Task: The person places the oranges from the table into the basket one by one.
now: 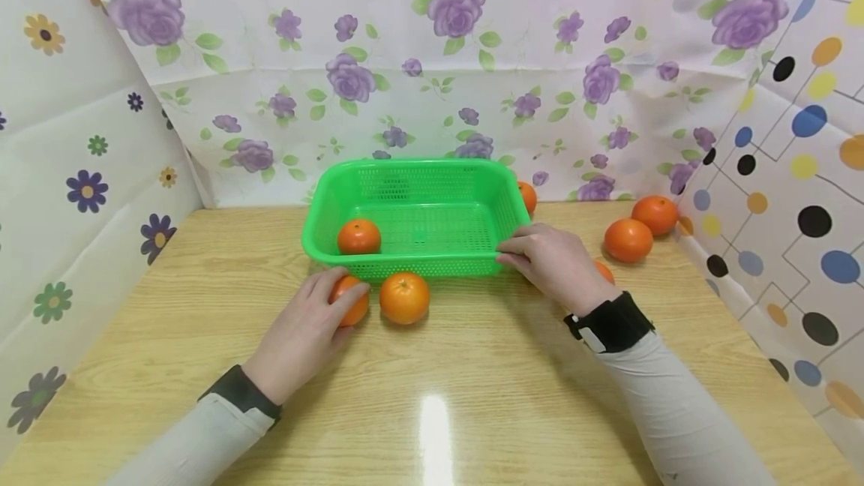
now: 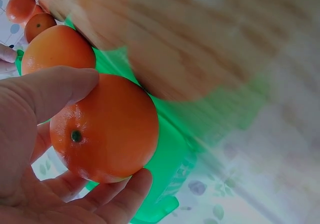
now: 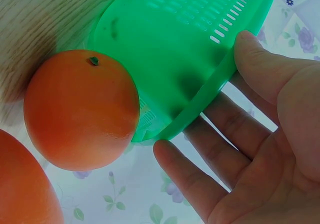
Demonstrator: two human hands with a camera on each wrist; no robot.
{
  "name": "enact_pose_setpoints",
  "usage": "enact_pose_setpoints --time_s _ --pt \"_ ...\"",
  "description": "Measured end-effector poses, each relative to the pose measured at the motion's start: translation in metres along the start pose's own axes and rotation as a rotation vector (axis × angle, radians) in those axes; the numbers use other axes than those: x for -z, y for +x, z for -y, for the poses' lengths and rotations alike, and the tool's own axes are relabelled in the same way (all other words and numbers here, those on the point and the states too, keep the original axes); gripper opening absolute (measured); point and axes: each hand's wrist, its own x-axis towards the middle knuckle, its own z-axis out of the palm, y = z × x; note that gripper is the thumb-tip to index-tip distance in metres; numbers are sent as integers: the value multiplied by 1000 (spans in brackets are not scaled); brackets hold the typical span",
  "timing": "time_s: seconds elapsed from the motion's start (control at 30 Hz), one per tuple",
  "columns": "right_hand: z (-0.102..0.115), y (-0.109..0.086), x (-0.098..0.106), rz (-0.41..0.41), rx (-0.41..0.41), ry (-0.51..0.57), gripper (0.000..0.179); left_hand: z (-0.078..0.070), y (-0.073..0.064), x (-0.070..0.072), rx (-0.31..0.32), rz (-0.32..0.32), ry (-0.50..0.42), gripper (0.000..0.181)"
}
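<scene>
My left hand [image 1: 297,336] holds an orange [image 2: 110,129] just in front of the basket's near left corner, thumb on one side and fingers curled round the other. Beside it on the table sits a second orange [image 1: 404,298], close to the basket's front wall. The green plastic basket [image 1: 432,267] has perforated walls and one orange [image 1: 359,237] inside, at its near left. At the basket's near right corner, my right hand [image 1: 556,265] pinches the rim [image 3: 200,109], with the thumb on one side and fingertips along the other.
Two oranges [image 1: 628,240] lie together at the right, near the dotted side sheet. Another orange [image 1: 604,271] is partly hidden by my right wrist. Behind the basket's right wall, one more orange [image 1: 528,197] shows in part. Flowered sheeting [image 1: 418,118] stands along the wooden table's back edge.
</scene>
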Motion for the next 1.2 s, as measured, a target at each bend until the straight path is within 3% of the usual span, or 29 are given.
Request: enact_pose_setpoints --time_s 0.73,1.2 --pt "1 0 1 -10 5 7 13 -21 0 27 23 -20 -15 70" --pt "-2 -1 -1 -24 16 11 11 -23 3 38 34 -36 -27 66"
